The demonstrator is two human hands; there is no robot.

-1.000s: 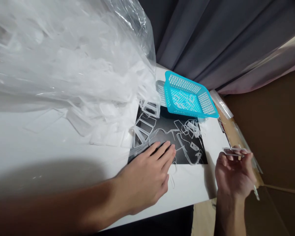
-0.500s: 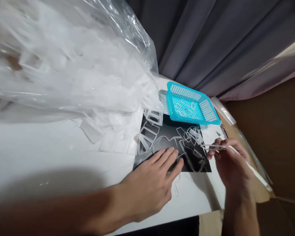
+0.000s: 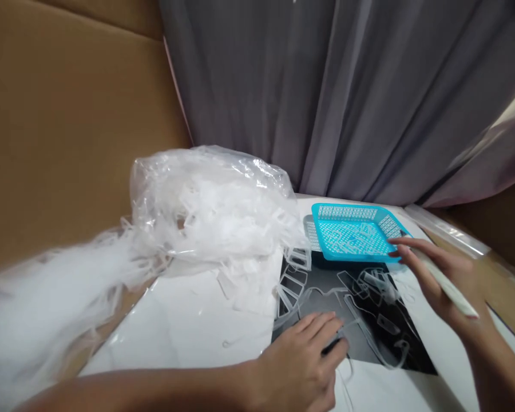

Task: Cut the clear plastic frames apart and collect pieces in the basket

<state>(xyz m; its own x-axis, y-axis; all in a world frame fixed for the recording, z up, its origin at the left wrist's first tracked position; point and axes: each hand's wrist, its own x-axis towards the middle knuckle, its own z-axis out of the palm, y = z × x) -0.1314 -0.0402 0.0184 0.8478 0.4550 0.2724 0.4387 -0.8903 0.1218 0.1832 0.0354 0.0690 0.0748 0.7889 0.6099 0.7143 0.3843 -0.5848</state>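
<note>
In my right hand (image 3: 444, 274) is a slim white craft knife (image 3: 446, 280), its handle lying across the palm. The fingertips reach over the near right rim of a turquoise basket (image 3: 356, 257), which holds several small translucent frames (image 3: 363, 231). My left hand (image 3: 306, 357) lies on the near edge of a black sheet (image 3: 326, 274), fingers stretched and slightly bent over thin clear strips. Whatever is under its palm is hidden. Around it on the sheet are loose translucent frame pieces (image 3: 377, 283) and a curved strip with several rectangular openings (image 3: 292, 283).
A large clear plastic bag (image 3: 214, 166) of whitish translucent parts stands at the back left of the white table (image 3: 189, 326). More such parts (image 3: 60, 297) heap at the far left. Behind hang grey curtains (image 3: 257, 86), beside a brown cardboard wall (image 3: 77, 114).
My right hand has moved to the basket's rim, and the translucent loop it held no longer shows in its fingers. The left hand stays on the sheet. The view has tilted up and left.
</note>
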